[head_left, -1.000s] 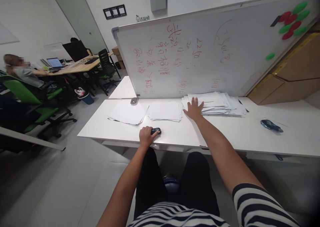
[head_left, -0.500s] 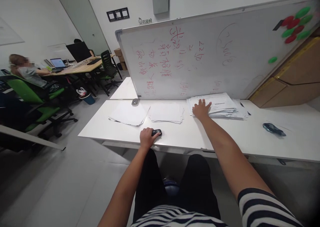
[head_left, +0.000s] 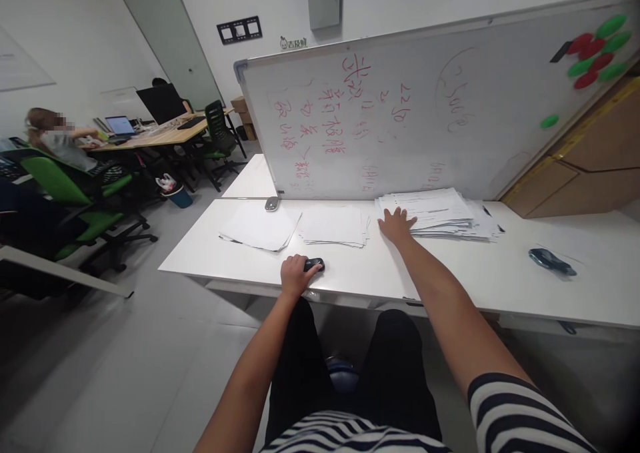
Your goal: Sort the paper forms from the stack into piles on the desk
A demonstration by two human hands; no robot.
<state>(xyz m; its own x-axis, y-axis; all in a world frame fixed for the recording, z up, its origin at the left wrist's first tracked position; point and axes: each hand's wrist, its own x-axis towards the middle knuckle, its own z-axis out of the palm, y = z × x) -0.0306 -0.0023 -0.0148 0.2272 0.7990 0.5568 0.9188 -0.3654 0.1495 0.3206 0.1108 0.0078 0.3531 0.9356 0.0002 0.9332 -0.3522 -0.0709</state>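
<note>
My left hand (head_left: 295, 274) is curled over a small black device (head_left: 315, 264) near the front edge of the white table (head_left: 450, 273). Fingers spread, my right hand (head_left: 397, 225) lies flat at the near left corner of a thick stack of printed papers (head_left: 440, 212). Two thinner paper piles sit to the left: one in the middle (head_left: 334, 226) and one further left (head_left: 260, 226). My legs in black trousers show under the table edge.
A large whiteboard (head_left: 425, 113) with red writing and red and green magnets leans behind the papers. A dark object (head_left: 551, 261) lies at the table's right. A small grey item (head_left: 271, 204) sits by the board's corner. A person sits on a green chair (head_left: 65, 186) at a desk, far left.
My right hand slid from on top of the paper stack back to its near left corner. The left hand stayed on the black device. The view shifted slightly.
</note>
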